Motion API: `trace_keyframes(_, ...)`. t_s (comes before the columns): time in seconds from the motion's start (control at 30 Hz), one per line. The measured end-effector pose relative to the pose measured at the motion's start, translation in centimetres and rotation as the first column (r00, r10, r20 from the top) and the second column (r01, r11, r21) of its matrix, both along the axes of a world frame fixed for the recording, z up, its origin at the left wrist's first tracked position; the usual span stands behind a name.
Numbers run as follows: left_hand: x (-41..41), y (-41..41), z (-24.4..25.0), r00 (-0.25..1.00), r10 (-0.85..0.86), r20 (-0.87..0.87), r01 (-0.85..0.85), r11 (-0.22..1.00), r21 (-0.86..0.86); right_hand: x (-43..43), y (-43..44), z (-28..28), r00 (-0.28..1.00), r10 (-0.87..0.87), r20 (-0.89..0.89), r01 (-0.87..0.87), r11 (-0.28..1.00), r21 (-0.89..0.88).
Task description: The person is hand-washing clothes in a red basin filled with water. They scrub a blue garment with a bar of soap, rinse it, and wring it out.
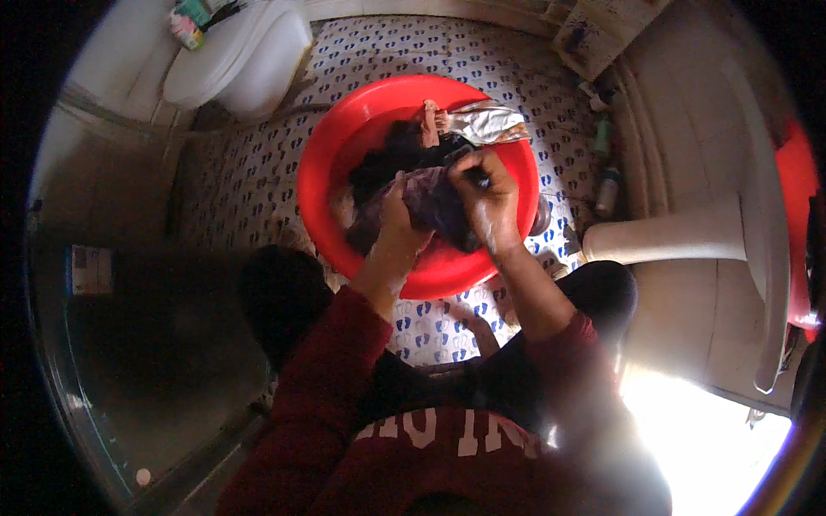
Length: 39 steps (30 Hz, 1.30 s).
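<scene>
A large red plastic basin (322, 148) stands on the floor between my knees. My left hand (399, 209) grips a dark purplish wet cloth (429, 193) over the basin, thumb on top. On the cloth's other side, my right hand (485, 187) has its fingers curled onto the fabric. Below the hands the cloth hangs down in a dark bunch. More black fabric (381, 161) lies in the basin behind it. Across the basin's far right rim rests a crumpled silvery-white packet (487, 122), with a pinkish strip of material (430, 122) beside it.
A white toilet (264, 71) is at the upper left, with bottles (187, 29) on its lid. To the right stands a pedestal washbasin (671, 238). Several bottles (606, 190) line the right wall. Footprint-patterned flooring (413, 39) surrounds the red basin. A glass panel (84, 361) is at left.
</scene>
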<state>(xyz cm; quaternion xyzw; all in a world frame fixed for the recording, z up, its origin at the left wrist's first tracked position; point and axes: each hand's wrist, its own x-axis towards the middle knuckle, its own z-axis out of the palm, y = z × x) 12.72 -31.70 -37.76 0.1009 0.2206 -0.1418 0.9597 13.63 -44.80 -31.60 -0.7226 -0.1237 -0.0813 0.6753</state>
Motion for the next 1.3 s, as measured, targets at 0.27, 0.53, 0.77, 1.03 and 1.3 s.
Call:
trace_keyframes(0.27, -0.3, -0.7, -7.3, 0.953, -0.124, 0.278, 0.120, 0.992, 0.033, -9.1, 4.1, -3.4, 0.874, 0.381, 0.303, -0.208, 0.855, -0.475)
trace_keyframes(0.53, 0.5, 1.8, -7.0, 0.993, 0.045, 0.106, -0.069, 0.970, 0.235, -8.0, 0.0, -7.3, 0.779, 0.620, 0.093, -0.239, 0.431, -0.870)
trace_keyframes(0.77, 1.8, 1.4, -6.2, 0.985, 0.101, 0.142, -0.093, 0.993, -0.067, -6.2, -0.8, -4.6, 0.960, 0.267, -0.089, -0.275, 0.956, -0.099)
trace_keyframes(1.03, -0.9, -0.8, -9.4, 0.971, -0.113, 0.211, 0.092, 0.990, 0.109, -6.5, 3.7, -0.9, 0.932, 0.333, 0.142, -0.322, 0.942, -0.095)
trace_keyframes(1.3, -0.7, -5.8, -7.8, 0.998, 0.068, 0.006, -0.068, 0.995, 0.078, -1.0, 1.6, -7.3, 0.970, 0.233, 0.074, -0.167, 0.852, -0.495)
